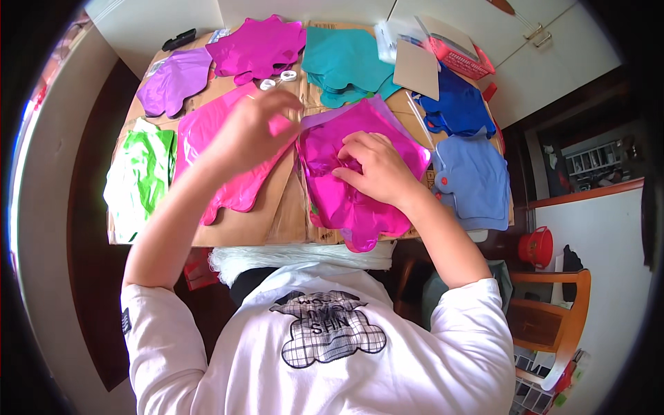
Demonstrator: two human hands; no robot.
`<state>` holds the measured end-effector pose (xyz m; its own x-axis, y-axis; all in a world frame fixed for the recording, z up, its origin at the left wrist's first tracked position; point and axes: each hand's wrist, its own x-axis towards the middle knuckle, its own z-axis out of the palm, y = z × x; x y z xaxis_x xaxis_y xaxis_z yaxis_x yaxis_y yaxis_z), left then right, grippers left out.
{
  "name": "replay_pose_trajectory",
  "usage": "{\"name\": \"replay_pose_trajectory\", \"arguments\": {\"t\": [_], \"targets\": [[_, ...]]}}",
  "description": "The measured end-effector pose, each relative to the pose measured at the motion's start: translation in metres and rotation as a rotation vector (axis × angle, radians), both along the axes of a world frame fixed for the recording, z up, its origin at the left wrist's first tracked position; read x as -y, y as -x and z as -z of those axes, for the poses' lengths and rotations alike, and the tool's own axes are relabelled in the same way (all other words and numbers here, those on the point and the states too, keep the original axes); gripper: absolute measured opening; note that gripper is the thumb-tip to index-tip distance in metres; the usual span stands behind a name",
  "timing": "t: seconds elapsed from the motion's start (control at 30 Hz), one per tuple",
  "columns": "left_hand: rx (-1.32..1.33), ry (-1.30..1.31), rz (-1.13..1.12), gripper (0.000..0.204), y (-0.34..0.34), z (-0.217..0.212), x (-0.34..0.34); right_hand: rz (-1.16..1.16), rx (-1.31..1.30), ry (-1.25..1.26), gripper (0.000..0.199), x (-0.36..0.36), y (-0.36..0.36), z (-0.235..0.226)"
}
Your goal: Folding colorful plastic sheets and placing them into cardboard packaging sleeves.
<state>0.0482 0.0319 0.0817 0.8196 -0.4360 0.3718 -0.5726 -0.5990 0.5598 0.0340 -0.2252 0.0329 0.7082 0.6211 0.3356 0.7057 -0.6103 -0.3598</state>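
Note:
A stack of flat, shiny magenta foil balloons [332, 200] with scalloped edges lies in front of me at the cardboard's near edge. My right hand [377, 166] rests on this stack, its thumb and forefinger apart with foil showing between them. Above the left edge of the stack, my left hand [259, 131] is raised with its fingers curled toward the thumb in a pinch. Whatever is between those fingertips, if anything, is too small to make out. Below my left hand and forearm lies a pink foil balloon pile [238, 187], partly hidden. Small white rolls [268, 84] sit just beyond that hand.
Around the cardboard sheet [270, 225] lie purple [176, 79], teal [346, 62], dark blue [456, 104], light blue [474, 180] and green [149, 155] foil piles. A red basket [467, 59] stands far right beside a cardboard piece [416, 69]. A wooden chair [553, 311] is at right.

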Motion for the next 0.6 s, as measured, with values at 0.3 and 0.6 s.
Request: {"name": "replay_pose_trajectory", "arguments": {"t": [0.3, 0.6], "targets": [[0.148, -0.248, 0.17, 0.031, 0.022, 0.065, 0.037, -0.056, 0.088, -0.122, 0.024, 0.012, -0.011, 0.025], [0.096, -0.221, 0.145, 0.032, 0.021, 0.064, 0.031, -0.037, -0.127, -0.346, 0.014, 0.017, -0.053, -0.005]]}}
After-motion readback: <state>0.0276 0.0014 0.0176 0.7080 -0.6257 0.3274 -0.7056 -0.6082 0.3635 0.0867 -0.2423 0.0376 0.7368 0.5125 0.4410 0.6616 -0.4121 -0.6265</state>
